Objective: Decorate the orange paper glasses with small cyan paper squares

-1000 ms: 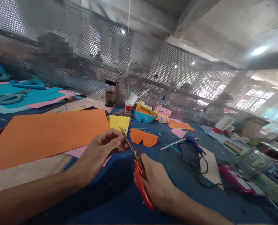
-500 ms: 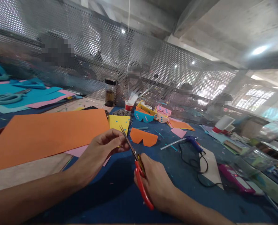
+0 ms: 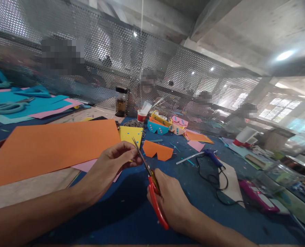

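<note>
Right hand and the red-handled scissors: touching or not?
Touching. The head view, the only one, shows the right hand closed around the handles of the red-handled scissors, with no gap at the grip.

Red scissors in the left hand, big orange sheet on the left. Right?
Wrong hand: the head view shows the red scissors in the right hand. The big orange sheet is on the left, as you said.

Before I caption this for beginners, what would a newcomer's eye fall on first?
The red-handled scissors likely stand out first, held in the right hand close to the left hand. Next come the large orange sheet at left and the notched orange cutout beyond the hands.
</note>
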The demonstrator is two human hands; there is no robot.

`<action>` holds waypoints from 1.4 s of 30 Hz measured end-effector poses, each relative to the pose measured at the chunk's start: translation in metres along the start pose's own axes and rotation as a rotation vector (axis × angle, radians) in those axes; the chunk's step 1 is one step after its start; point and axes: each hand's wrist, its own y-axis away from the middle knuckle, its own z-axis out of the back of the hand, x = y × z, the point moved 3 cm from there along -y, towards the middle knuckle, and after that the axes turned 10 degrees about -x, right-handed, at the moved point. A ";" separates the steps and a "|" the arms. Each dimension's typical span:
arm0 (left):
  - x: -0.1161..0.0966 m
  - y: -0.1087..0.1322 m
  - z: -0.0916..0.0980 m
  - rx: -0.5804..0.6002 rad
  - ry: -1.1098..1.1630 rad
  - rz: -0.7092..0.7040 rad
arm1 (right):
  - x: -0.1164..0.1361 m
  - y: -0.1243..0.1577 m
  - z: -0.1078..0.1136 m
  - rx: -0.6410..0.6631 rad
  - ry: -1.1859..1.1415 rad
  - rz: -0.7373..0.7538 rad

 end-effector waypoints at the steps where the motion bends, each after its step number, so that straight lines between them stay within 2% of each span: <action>1: 0.000 0.000 0.000 0.001 0.001 -0.002 | -0.001 0.000 0.000 -0.003 -0.002 0.002; 8: -0.003 0.000 -0.002 -0.007 0.003 0.014 | -0.006 0.000 -0.003 -0.037 -0.056 0.023; 17: 0.002 -0.001 0.001 -0.031 0.029 0.111 | -0.024 -0.011 0.003 -0.181 -0.105 -0.026; 23: 0.004 -0.001 -0.003 -0.006 0.027 0.158 | -0.035 -0.029 0.027 -0.323 0.129 -0.069; 29: 0.007 -0.001 -0.002 0.023 0.007 0.170 | -0.057 -0.051 0.059 -0.410 0.551 -0.155; 34: 0.008 0.001 -0.003 0.018 0.010 0.216 | -0.081 -0.062 0.071 -0.391 0.679 -0.289; 42: 0.011 0.001 -0.003 0.035 -0.006 0.286 | -0.106 -0.065 0.072 -0.284 0.758 -0.322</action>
